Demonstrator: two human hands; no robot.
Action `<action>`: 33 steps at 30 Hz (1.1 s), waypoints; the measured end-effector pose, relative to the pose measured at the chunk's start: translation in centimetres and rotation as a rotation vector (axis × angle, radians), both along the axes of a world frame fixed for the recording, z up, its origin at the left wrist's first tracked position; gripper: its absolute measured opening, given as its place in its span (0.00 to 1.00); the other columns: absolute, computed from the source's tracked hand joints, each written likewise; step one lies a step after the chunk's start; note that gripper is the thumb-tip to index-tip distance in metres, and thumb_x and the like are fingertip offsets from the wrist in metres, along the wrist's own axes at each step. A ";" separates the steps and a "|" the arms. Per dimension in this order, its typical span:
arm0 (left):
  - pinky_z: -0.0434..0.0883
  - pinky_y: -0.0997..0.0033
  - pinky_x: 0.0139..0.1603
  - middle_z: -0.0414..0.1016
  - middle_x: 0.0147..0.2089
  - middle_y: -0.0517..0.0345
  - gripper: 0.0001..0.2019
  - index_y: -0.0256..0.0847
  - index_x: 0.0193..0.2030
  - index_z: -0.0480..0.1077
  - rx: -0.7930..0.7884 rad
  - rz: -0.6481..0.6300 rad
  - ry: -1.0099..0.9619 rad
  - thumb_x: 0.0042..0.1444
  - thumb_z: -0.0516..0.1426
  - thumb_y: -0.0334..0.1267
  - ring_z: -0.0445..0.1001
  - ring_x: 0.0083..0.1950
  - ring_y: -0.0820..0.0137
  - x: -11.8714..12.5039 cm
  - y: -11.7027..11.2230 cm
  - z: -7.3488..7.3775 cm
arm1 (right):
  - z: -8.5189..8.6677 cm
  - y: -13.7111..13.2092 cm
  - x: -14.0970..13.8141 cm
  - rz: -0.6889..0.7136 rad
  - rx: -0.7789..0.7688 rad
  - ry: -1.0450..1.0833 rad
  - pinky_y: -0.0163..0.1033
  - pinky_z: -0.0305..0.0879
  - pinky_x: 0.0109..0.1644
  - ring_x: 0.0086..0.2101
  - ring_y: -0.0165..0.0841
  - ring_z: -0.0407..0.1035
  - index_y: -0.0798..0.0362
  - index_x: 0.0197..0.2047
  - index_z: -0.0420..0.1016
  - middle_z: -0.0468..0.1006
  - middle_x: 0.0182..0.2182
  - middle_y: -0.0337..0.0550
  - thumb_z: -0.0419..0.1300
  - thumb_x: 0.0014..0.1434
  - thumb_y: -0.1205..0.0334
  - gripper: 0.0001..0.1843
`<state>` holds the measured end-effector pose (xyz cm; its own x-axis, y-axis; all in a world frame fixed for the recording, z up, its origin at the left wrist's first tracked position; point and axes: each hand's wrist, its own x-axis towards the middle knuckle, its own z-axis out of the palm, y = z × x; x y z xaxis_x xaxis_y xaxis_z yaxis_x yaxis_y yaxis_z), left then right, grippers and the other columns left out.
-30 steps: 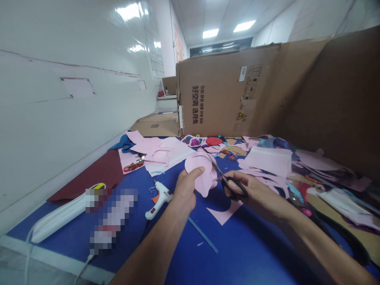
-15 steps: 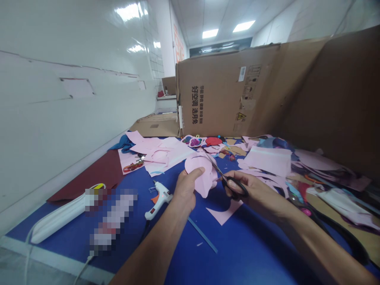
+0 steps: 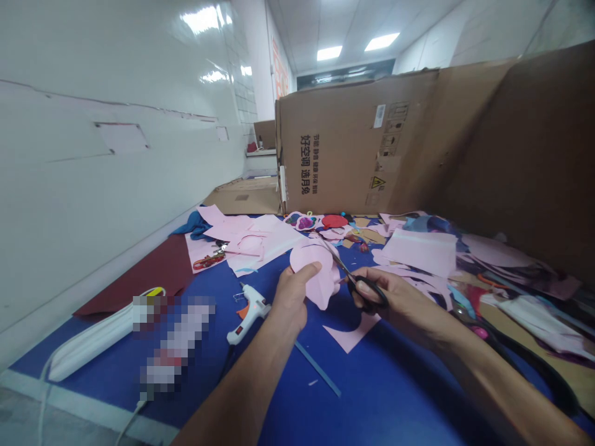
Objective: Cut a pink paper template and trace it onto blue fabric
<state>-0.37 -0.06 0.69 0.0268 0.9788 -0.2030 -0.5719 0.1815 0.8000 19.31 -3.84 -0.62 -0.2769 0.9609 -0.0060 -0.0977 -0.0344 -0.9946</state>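
My left hand (image 3: 290, 297) pinches a rounded piece of pink paper (image 3: 316, 269), thumb on top, holding it above the blue table surface (image 3: 381, 384). My right hand (image 3: 395, 300) grips black-handled scissors (image 3: 360, 282), fingers through the loops. The scissor blades point up and left into the edge of the pink paper. Both hands are close together near the middle of the view.
A white glue gun (image 3: 248, 310) lies left of my left hand. A pink offcut (image 3: 351, 334) and thin blue strip (image 3: 318, 368) lie below the hands. Pink sheets (image 3: 253, 238), scraps and red-handled scissors (image 3: 209, 259) litter the back. Cardboard boxes (image 3: 353, 148) wall the far side.
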 end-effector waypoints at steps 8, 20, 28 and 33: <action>0.81 0.68 0.36 0.88 0.37 0.44 0.15 0.32 0.41 0.85 0.003 0.006 0.021 0.44 0.73 0.31 0.84 0.33 0.63 -0.1 0.1 -0.4 | 0.3 -0.1 -0.1 -0.023 -0.012 0.000 0.42 0.50 0.36 0.30 0.32 0.59 0.52 0.42 0.81 0.74 0.29 0.39 0.80 0.52 0.31 0.34; 0.79 0.64 0.36 0.88 0.37 0.44 0.23 0.32 0.43 0.84 0.053 -0.019 0.062 0.40 0.77 0.39 0.84 0.33 0.61 -0.3 0.4 -1.2 | 0.2 -0.1 -0.1 -0.029 -0.020 0.000 0.42 0.51 0.36 0.30 0.33 0.60 0.50 0.41 0.80 0.74 0.28 0.39 0.81 0.50 0.30 0.34; 0.80 0.64 0.37 0.88 0.38 0.44 0.22 0.32 0.42 0.84 0.052 -0.026 0.057 0.40 0.77 0.39 0.84 0.34 0.60 -0.3 0.3 -1.1 | 0.4 -0.2 -0.1 -0.023 -0.030 0.013 0.41 0.51 0.35 0.29 0.32 0.59 0.51 0.40 0.79 0.74 0.28 0.38 0.81 0.50 0.30 0.34; 0.81 0.62 0.39 0.88 0.40 0.42 0.23 0.32 0.44 0.84 0.055 -0.042 0.059 0.41 0.77 0.40 0.85 0.36 0.59 -0.3 0.4 -1.2 | 0.4 -0.2 -0.1 -0.025 -0.049 0.039 0.41 0.50 0.35 0.29 0.33 0.59 0.51 0.41 0.80 0.73 0.28 0.38 0.82 0.49 0.30 0.35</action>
<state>-0.71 0.31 -0.50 0.0575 0.9867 -0.1517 -0.5164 0.1595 0.8414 19.16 -4.05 -0.18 -0.2539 0.9663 -0.0426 -0.1378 -0.0797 -0.9872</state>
